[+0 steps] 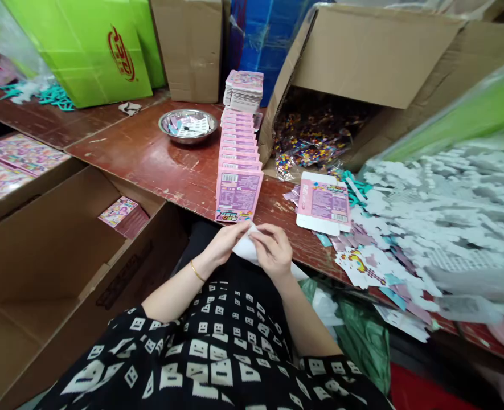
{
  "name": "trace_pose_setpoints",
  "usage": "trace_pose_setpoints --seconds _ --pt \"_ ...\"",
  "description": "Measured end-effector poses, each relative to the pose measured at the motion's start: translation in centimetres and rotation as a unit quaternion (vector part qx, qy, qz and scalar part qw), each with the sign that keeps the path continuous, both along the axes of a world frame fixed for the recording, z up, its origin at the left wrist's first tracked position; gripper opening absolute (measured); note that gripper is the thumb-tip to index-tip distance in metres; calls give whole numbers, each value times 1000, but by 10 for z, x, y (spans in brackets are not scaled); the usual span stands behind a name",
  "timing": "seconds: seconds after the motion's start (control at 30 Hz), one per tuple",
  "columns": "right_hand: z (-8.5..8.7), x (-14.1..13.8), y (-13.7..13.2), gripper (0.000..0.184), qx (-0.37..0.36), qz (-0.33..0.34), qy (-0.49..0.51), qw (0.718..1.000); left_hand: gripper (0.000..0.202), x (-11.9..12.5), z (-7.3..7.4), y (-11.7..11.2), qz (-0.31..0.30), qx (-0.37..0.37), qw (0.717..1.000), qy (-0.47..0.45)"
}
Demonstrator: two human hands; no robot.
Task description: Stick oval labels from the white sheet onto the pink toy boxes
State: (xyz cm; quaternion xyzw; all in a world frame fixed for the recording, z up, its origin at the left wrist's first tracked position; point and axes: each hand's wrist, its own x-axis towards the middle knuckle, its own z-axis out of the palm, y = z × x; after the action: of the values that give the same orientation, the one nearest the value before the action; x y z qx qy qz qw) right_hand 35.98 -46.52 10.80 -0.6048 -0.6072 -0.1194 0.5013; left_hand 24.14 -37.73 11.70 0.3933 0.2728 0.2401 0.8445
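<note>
My left hand (225, 245) and my right hand (273, 253) are close together at the table's front edge, just above my lap. Between them both pinch a small white sheet (245, 249), which looks like thin paper; the fingers partly cover it. Directly beyond my hands, a row of overlapping pink printed boxes (238, 193) runs away from me across the table. A stack of similar printed pieces (245, 88) stands at its far end. To the right lies a pink box (326, 202) with its white flaps out.
A metal bowl (187, 138) holds small printed slips. An opened carton (375, 51) contains bags of coloured beads (309, 148). White plastic pieces (461, 210) and printed sheets (358, 267) pile at right. Left below, a deep carton (33, 279) holds a small pink box (121, 213).
</note>
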Motion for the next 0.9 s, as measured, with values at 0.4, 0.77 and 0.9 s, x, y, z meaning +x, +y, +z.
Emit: trace_pose_setpoints --seconds 0.4,0.77,0.9 --pt "75 46 66 13 -54 99 76 991 57 -37 -33 38 15 271 959 87" --pt "83 103 192 52 -311 195 209 907 50 -25 -77 74 31 435 898 54" --pt "88 102 196 40 -348 201 168 900 51 -24 -79 77 34 427 902 45"
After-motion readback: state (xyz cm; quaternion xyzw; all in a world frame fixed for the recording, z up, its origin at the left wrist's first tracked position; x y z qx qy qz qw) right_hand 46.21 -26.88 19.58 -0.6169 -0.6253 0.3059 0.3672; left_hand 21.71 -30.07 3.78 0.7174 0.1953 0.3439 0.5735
